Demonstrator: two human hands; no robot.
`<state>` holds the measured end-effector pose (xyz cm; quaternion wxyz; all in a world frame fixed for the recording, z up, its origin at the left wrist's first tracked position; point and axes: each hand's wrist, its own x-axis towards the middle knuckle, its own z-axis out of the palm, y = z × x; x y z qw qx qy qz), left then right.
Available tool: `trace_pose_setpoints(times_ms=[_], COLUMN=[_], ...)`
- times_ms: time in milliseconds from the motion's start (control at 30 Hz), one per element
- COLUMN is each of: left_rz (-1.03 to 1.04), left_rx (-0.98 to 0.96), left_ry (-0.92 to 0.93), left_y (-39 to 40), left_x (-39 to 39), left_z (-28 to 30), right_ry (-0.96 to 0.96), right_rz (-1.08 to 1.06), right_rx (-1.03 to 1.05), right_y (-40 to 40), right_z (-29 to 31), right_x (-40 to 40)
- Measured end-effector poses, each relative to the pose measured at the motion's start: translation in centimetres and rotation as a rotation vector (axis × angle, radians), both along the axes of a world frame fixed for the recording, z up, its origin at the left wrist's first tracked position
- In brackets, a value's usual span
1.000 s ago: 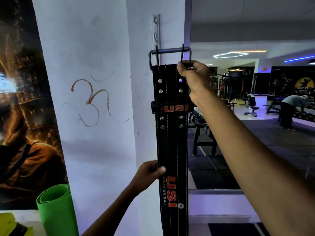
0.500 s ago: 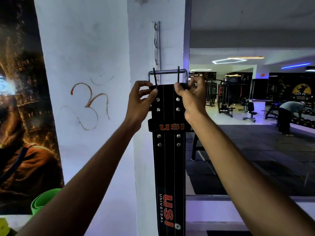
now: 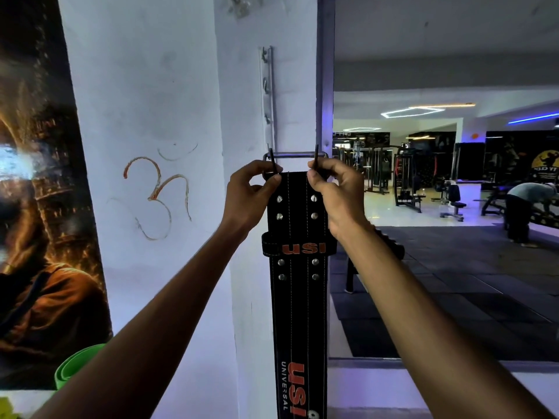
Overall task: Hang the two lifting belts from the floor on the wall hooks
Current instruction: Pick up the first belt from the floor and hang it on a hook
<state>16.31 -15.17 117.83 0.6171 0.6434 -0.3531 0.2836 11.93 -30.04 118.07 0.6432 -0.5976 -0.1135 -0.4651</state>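
A black lifting belt (image 3: pixel 299 297) with orange USI lettering hangs straight down in front of a white pillar. Its metal buckle (image 3: pixel 295 154) with two prongs is at the top, just below a vertical hook rail (image 3: pixel 269 95) fixed to the pillar. My left hand (image 3: pixel 252 196) pinches the belt's top left corner by the left prong. My right hand (image 3: pixel 335 192) pinches the top right corner by the right prong. Whether the buckle rests on a hook is hidden behind it. Only one belt is in view.
A drawn symbol (image 3: pixel 157 192) marks the white wall left of the pillar, beside a dark poster (image 3: pixel 36 207). A rolled green mat (image 3: pixel 75 367) stands at lower left. To the right, the gym floor holds machines (image 3: pixel 408 179) and a bent-over person (image 3: pixel 529 207).
My left hand left the belt's lower part and came up to grip the top beside the buckle. The buckle now sits lower against the hook rail than a second ago.
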Motion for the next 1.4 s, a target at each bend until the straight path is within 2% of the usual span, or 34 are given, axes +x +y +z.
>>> trace_pose_setpoints(times_ms=[167, 367, 667, 1000, 1400], left_rz=[0.062, 0.092, 0.083, 0.009, -0.013], left_rx=[-0.115, -0.246, -0.282, -0.228, -0.237], left_ry=[0.025, 0.078, 0.036, 0.042, 0.069], left_y=[-1.3, -1.2, 0.3, 2.3, 0.5], left_x=[-0.2, 1.0, 7.0, 14.6, 20.8], left_z=[-0.4, 0.4, 1.0, 2.1, 3.7], right_ry=[0.001, -0.115, -0.141, -0.145, -0.141], right_rz=[0.068, 0.106, 0.097, 0.01, -0.053], right_rx=[-0.044, -0.112, -0.111, -0.049, -0.022], right_y=[-1.1, -1.2, 0.3, 2.2, 1.1], right_z=[-0.3, 0.6, 1.3, 1.8, 2.9], right_x=[0.7, 2.4, 8.4, 15.8, 20.4])
